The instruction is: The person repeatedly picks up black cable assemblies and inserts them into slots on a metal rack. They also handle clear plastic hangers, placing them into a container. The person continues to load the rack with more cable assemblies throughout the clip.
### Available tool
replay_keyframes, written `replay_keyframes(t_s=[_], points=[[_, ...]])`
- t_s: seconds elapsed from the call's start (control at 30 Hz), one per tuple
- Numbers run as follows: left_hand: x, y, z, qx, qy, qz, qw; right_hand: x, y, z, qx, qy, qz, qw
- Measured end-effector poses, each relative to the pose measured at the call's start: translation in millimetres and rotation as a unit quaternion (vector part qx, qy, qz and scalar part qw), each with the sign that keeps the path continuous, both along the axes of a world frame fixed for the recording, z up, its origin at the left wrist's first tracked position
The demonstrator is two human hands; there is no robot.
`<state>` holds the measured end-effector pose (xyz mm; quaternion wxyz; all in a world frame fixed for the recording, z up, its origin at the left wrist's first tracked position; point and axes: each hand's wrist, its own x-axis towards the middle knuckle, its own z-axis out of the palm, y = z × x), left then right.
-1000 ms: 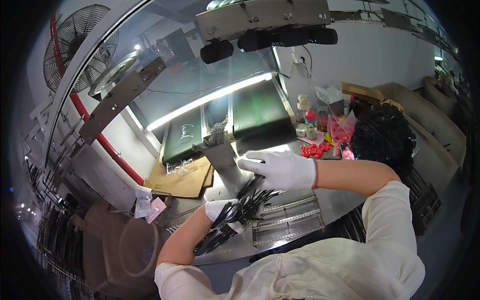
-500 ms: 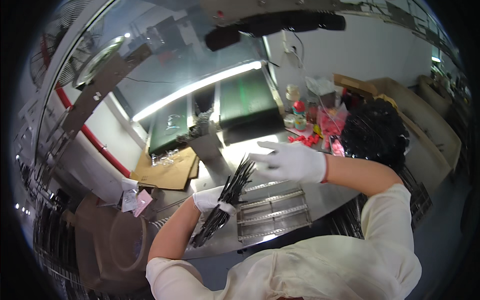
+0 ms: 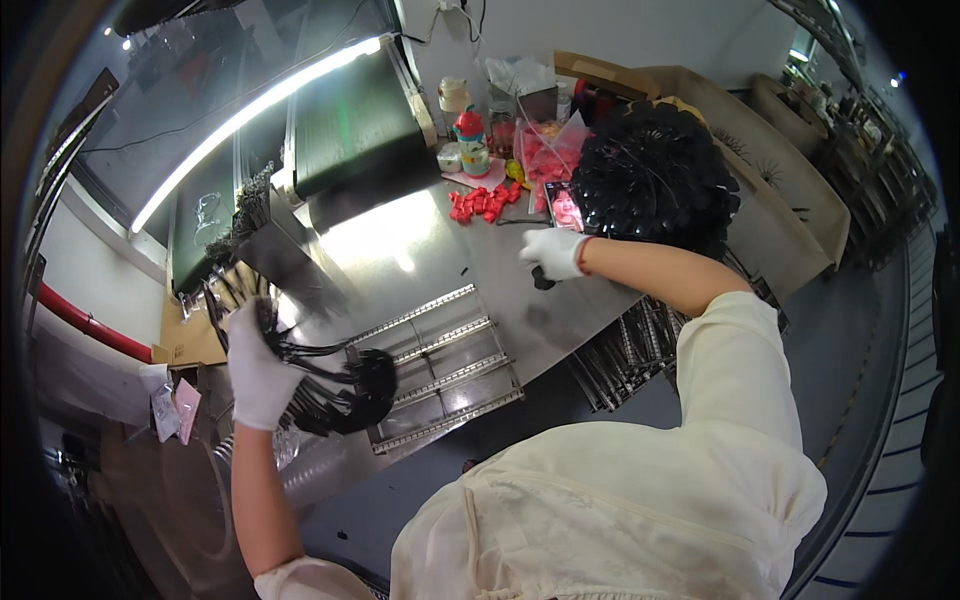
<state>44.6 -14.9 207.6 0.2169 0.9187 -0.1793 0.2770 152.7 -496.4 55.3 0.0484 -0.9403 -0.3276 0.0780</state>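
Note:
My left hand (image 3: 258,370), in a white glove, is closed round a bundle of thin black stems with flat, rounded ends (image 3: 350,395). The stems fan out on both sides of the hand, and the rounded ends hang over the left side of a slotted metal rack (image 3: 450,376). Over the steel table, my gloved right hand (image 3: 556,252) has its fingers curled in. A small black piece (image 3: 543,279) pokes out below those fingers; the rest of it is hidden. Just beyond the right hand sits a large round heap of shiny black pieces (image 3: 655,175).
Red pieces (image 3: 484,203) lie by a red-capped bottle (image 3: 470,135) and a plastic bag of pink pieces (image 3: 550,155). A green conveyor belt (image 3: 355,120) ends at the table's far side. Metal racks (image 3: 630,350) stand below the table's right edge. A cardboard box (image 3: 190,335) is at left.
My view has swung right. The left hand carries the bundle, now fanned out, left of the rack. The right hand has left the bundle, moved right and curled round a small black piece.

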Motion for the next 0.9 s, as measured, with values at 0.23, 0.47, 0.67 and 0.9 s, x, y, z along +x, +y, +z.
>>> replay_keyframes(t_s=[0.23, 0.47, 0.67, 0.9], points=[[-36.3, 27.0, -42.8, -0.277, 0.210, -0.061, 0.936, 13.5, -45.5, -85.7, -0.074, 0.116, -0.185, 0.973], [-72.4, 18.0, -43.5, -0.442, 0.269, -0.008, 0.856, -27.2, -31.2, -63.4, -0.098, 0.081, -0.106, 0.986], [-47.9, 47.1, -50.0, -0.658, 0.321, -0.175, 0.658, 0.8, -32.6, -77.6, -0.060, -0.013, 0.189, 0.980], [-79.7, 17.0, -18.6, -0.595, 0.292, -0.200, 0.722, 28.2, -10.5, -72.7, -0.045, 0.064, 0.194, 0.978]])
